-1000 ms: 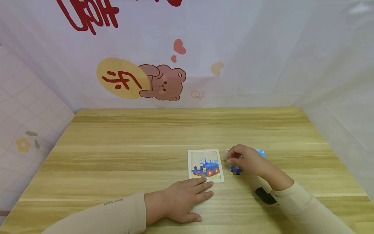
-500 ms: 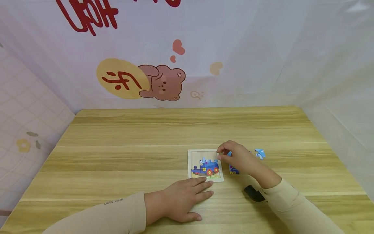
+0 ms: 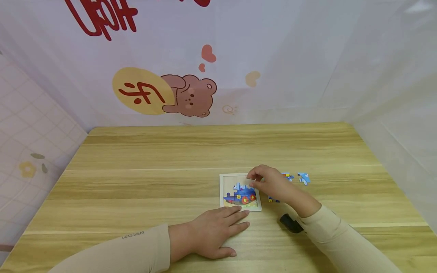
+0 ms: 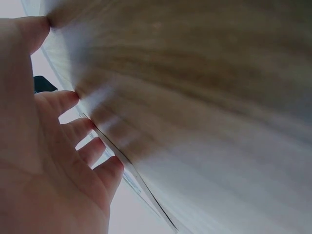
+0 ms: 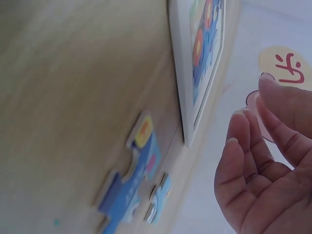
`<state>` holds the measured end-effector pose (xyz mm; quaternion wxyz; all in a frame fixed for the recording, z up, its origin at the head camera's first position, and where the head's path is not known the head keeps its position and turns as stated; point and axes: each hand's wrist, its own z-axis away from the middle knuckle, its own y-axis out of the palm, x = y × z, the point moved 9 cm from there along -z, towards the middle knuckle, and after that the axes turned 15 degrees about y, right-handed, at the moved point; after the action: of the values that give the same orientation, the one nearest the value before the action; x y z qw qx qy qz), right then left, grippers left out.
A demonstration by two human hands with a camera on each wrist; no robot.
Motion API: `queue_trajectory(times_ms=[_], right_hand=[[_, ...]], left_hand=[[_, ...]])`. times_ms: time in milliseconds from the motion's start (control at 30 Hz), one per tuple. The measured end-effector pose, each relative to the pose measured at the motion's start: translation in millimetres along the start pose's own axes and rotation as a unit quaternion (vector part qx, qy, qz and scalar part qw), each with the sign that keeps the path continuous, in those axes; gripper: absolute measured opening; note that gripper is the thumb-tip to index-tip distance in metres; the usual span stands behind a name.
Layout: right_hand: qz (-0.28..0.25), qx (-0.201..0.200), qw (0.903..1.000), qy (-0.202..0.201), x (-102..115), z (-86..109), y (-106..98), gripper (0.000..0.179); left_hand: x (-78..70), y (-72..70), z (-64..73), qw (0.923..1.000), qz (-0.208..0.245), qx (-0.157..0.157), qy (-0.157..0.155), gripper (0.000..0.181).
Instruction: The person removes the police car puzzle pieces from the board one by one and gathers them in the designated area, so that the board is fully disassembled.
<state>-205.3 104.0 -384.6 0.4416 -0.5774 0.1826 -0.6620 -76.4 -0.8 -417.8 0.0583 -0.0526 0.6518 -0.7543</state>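
A shallow puzzle tray with a pale rim (image 3: pixel 221 189) lies on the table, its lower part filled with puzzle pieces (image 3: pixel 240 197) showing a blue vehicle with red and yellow wheels. My left hand (image 3: pixel 218 233) lies flat with fingers spread, fingertips touching the tray's near edge. Over the tray's upper right corner hovers my right hand (image 3: pixel 273 185), thumb and forefinger bent toward each other; I see no piece between them. Beneath and beside it are loose puzzle pieces, a light blue one (image 3: pixel 304 178) and a darker blue one (image 5: pixel 129 187), partly hidden from the head view.
The wooden table (image 3: pixel 136 182) extends around the tray, with a white printed cloth (image 3: pixel 290 57) behind it. A black device (image 3: pixel 291 223) is at the right wrist, just above the table.
My right hand has moved left from the loose pieces to above the tray's right edge, uncovering the light blue piece. The left hand has kept its place.
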Motion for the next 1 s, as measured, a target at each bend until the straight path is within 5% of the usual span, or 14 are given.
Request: queue_trajectory(times_ms=[1000], right_hand=[[0.014, 0.065, 0.9974, 0.029, 10, -14.3, 32, 0.011]], left_hand=[[-2.7, -5.3, 1.0, 0.9994, -0.023, -0.025, 0.004, 0.067]])
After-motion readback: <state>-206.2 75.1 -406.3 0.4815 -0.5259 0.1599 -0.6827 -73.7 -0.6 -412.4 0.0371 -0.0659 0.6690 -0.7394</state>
